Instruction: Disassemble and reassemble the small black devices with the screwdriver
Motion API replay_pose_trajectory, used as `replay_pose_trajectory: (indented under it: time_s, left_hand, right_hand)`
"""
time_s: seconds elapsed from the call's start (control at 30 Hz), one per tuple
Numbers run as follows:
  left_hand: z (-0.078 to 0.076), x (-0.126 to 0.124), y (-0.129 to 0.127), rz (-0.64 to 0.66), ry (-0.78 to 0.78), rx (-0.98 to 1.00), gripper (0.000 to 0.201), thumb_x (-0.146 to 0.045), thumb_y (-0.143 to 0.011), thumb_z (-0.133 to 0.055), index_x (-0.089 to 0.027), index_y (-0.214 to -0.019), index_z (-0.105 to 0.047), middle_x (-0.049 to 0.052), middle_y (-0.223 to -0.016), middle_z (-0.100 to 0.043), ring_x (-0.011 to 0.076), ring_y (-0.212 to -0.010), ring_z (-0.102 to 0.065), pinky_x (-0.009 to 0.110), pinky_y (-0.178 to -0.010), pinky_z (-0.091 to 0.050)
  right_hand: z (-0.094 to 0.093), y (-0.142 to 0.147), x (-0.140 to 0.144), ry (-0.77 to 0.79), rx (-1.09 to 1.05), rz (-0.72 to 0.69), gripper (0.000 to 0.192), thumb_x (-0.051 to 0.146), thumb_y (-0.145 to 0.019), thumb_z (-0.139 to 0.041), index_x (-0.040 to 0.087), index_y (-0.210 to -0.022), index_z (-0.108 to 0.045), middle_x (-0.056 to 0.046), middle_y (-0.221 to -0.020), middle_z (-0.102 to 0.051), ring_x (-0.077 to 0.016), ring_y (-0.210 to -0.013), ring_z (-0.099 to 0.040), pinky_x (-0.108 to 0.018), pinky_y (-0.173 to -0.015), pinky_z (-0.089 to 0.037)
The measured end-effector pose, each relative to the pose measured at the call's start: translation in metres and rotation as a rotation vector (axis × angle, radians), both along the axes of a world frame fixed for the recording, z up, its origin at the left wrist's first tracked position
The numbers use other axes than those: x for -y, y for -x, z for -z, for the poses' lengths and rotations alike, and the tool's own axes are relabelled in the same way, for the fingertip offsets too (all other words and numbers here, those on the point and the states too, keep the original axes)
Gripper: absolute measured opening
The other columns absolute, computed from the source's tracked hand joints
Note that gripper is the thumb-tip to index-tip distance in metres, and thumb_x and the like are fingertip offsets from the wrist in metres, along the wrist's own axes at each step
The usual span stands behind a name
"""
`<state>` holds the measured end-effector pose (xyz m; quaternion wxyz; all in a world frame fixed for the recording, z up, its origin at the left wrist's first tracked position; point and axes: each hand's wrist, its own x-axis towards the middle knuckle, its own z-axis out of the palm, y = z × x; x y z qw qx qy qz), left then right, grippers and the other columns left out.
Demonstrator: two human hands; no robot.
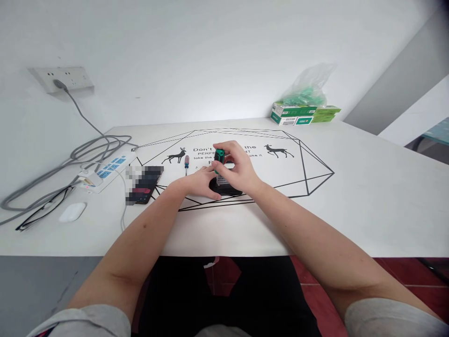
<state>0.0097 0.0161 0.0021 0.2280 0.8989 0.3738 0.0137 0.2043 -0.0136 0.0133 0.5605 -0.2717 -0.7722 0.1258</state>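
Observation:
My right hand (238, 161) is closed around the green and black handle of a screwdriver (219, 157), held upright. Its lower end points down at a small black device (228, 188) with a pale printed label, lying on the table; the tip is hidden. My left hand (201, 182) grips the device's left side, thumb at the near edge and fingers at the far side. Just beyond that hand lies a second screwdriver (186, 164) with a red and blue handle, apart from both hands.
Left of my hands are a phone (149, 185), a white power strip (112, 171) with coiled grey cable, eyeglasses (44, 208) and a white earbud case (73, 212). Green and white boxes (294, 114) under a plastic bag (308, 91) stand by the wall. The table (368, 210) bears printed deer.

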Motion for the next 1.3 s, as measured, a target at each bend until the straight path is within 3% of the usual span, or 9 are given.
replay_pose_trajectory:
  time_s: [0.2,0.7,0.9,1.03,1.13,1.3]
  left_hand:
    - [0.0029,-0.0015,0.0012,0.020,-0.003,0.037,0.106,-0.066,-0.078,-0.081,-0.025,-0.168,-0.041,0.017,-0.178,-0.035,0.0451,-0.163,-0.030,0.059,-0.127,-0.039]
    - [-0.0025,0.0021,-0.0005,0.000,0.004,-0.032,0.111,-0.067,-0.078,-0.079,-0.024,-0.171,-0.038,0.017,-0.180,-0.031,0.0451,-0.164,-0.028,0.059,-0.130,-0.037]
    - [0.0015,0.0004,-0.0002,-0.003,-0.018,-0.014,0.105,-0.070,-0.077,-0.079,-0.026,-0.165,-0.044,0.017,-0.176,-0.037,0.0448,-0.163,-0.030,0.058,-0.126,-0.041]
    - [-0.0004,0.0008,-0.0010,-0.024,-0.015,-0.055,0.097,-0.072,-0.077,-0.078,-0.024,-0.158,-0.054,0.017,-0.166,-0.049,0.0457,-0.156,-0.039,0.056,-0.123,-0.045]
    - [0.0003,0.0001,-0.0007,-0.016,-0.017,-0.050,0.094,-0.071,-0.077,-0.079,-0.025,-0.156,-0.057,0.016,-0.166,-0.049,0.0470,-0.156,-0.040,0.057,-0.124,-0.044]
    - [0.0050,-0.0018,0.0007,-0.014,0.016,0.008,0.098,-0.066,-0.077,-0.081,-0.028,-0.161,-0.049,0.014,-0.177,-0.036,0.0453,-0.162,-0.033,0.058,-0.126,-0.043]
  right_hand:
    - [0.0033,0.0009,-0.0022,-0.006,-0.032,0.029,0.040,0.034,-0.097,-0.070,0.031,-0.136,-0.066,-0.009,-0.119,-0.070,-0.0249,-0.098,-0.069,-0.044,-0.078,-0.066]
    - [0.0056,0.0001,-0.0040,0.061,-0.129,0.037,0.043,0.040,-0.096,-0.072,0.030,-0.136,-0.060,-0.009,-0.126,-0.069,-0.0251,-0.106,-0.071,-0.044,-0.083,-0.066]
    - [0.0092,0.0012,-0.0053,0.075,-0.107,0.017,0.044,0.042,-0.094,-0.073,0.030,-0.135,-0.061,-0.008,-0.123,-0.071,-0.0237,-0.099,-0.071,-0.043,-0.081,-0.066]
    - [0.0081,0.0005,-0.0018,0.126,-0.106,-0.047,0.040,0.035,-0.098,-0.064,0.031,-0.138,-0.059,-0.009,-0.127,-0.073,-0.0252,-0.109,-0.074,-0.047,-0.091,-0.066]
    - [0.0061,0.0001,-0.0006,0.107,-0.074,-0.066,0.038,0.032,-0.099,-0.061,0.031,-0.137,-0.061,-0.009,-0.132,-0.071,-0.0267,-0.116,-0.073,-0.048,-0.094,-0.065]
    - [0.0053,0.0006,-0.0037,-0.004,-0.039,0.017,0.040,0.033,-0.090,-0.078,0.031,-0.129,-0.068,-0.008,-0.120,-0.063,-0.0217,-0.089,-0.064,-0.044,-0.077,-0.064]
